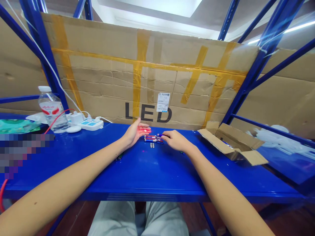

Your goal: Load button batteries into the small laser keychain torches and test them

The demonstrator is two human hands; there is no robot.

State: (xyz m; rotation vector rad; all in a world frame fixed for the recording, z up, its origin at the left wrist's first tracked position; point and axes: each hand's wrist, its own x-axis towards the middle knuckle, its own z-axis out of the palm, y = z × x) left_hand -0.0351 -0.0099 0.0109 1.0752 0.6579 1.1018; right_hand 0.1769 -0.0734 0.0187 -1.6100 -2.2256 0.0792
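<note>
My left hand [134,132] is held up over the table, palm turned inward and fingers stretched out, with a bright red light spot on its fingers. My right hand [175,139] pinches a small blue laser pointer [159,134], whose end points toward the left palm. Between the hands lie several shiny red and blue laser pointers [150,140] side by side. Just in front of them sit several small silver button cells [152,145] in a tight group. Small dark and green items [119,157] are partly hidden by my left forearm, and another green item [182,152] lies by my right wrist.
An opened cardboard box [232,142] stands on the right of the blue table [147,177]. A water bottle [52,109], a white power strip [90,124] and a red cable [50,126] are at left. A large cardboard sheet [105,82] walls off the back.
</note>
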